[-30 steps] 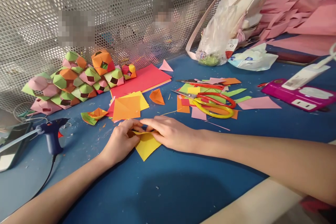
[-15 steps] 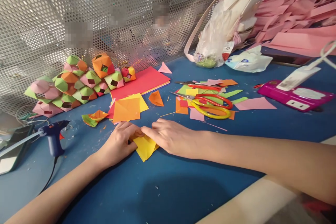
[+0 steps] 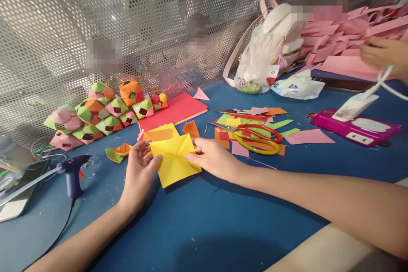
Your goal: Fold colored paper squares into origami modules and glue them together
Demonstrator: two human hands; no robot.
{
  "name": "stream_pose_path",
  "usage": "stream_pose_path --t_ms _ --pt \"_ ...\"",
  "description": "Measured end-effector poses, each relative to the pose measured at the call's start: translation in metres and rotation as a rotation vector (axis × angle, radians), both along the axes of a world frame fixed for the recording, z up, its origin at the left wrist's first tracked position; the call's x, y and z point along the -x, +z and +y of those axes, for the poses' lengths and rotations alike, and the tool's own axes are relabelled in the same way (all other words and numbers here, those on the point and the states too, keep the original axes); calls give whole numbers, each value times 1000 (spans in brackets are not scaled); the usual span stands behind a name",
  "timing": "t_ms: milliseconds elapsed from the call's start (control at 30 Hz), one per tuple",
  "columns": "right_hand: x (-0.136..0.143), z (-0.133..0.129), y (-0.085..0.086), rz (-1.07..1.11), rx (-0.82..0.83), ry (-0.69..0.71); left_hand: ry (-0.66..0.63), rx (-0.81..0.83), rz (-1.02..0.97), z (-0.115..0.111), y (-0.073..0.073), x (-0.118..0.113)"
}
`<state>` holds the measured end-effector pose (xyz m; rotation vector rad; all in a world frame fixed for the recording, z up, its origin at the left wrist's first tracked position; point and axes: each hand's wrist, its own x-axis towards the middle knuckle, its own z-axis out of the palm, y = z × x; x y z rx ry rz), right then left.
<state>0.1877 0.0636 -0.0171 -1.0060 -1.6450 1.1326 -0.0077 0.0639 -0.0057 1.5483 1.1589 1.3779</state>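
In the head view, a person's two bare hands held a square of yellow paper [image 3: 175,161] above a blue table [image 3: 178,225], near the middle of the scene. The sheet was tilted to face the camera, with crease lines across it and a shadow under its lower edge. The right hand [image 3: 212,157] pinched its right side, thumb in front and fingers behind. The left hand [image 3: 140,174] had its thumb against the left edge, its fingers curved and spread beside it; whether they gripped the paper could not be told.

Just behind the sheet lay orange paper [image 3: 162,134], partly covered by it. To its right, red- and yellow-handled scissors [image 3: 256,134] rested on colored scraps. Beyond, at the left, folded paper balls [image 3: 92,112] in green, pink and orange were piled against a perforated metal screen [image 3: 153,12], beside a stack of red sheets [image 3: 180,108]. A dark blue glue gun [image 3: 73,178] stood at left. At right were a magenta power strip [image 3: 328,121], a cream backpack [image 3: 280,23] and, over heaped pink paper [image 3: 338,66], another person's hand [image 3: 382,53].
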Motion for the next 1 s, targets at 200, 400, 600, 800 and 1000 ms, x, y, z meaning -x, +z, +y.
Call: stream_pose_path --t_ms 200,400,600,800,1000 --pt "7 -8 0 244 136 140 -291 410 -271 -21 6 -13" --pt "6 -11 1 124 51 39 -342 467 -272 -23 5 -12" --pt "5 -8 -4 204 99 6 -366 470 -292 -23 4 -14" --pt "7 -8 -4 192 115 9 -345 477 -212 -25 4 -15" --pt "7 -10 -4 241 111 57 -311 418 -173 -25 5 -13"
